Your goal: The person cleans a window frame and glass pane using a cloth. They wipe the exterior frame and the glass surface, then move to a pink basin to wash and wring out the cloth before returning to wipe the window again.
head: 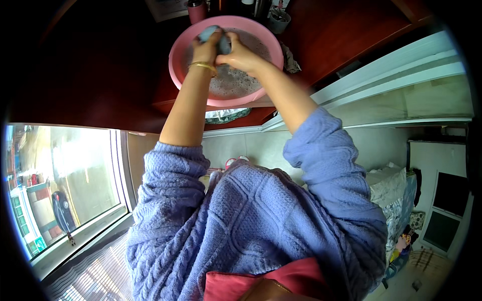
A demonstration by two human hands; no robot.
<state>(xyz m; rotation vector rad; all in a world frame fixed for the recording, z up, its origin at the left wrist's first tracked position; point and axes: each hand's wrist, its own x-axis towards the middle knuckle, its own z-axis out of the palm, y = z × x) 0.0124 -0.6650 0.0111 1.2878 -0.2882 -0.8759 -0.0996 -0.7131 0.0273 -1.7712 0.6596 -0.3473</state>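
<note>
A pink plastic basin (276, 62) of sudsy, greyish water (237, 84) stands before me on a dark reddish-brown wooden surface. Over its far left part, a wet grey-blue cloth (208, 33) is bunched between my hands. My left hand (205, 50), with a gold bangle (203, 65) at the wrist, grips the cloth from above. From the other side, the thumb and fingers of my right hand (241, 56) close around its right part. The cloth is partly hidden by my fingers and slightly blurred.
Behind the basin stand a pink bottle (197, 13) and a grey cup (279, 22) holding small items. A crumpled grey cloth or wrapper (290, 58) lies at the basin's right. White sliding-door or window framing (391, 71) runs along the right; a window (75, 177) is at left.
</note>
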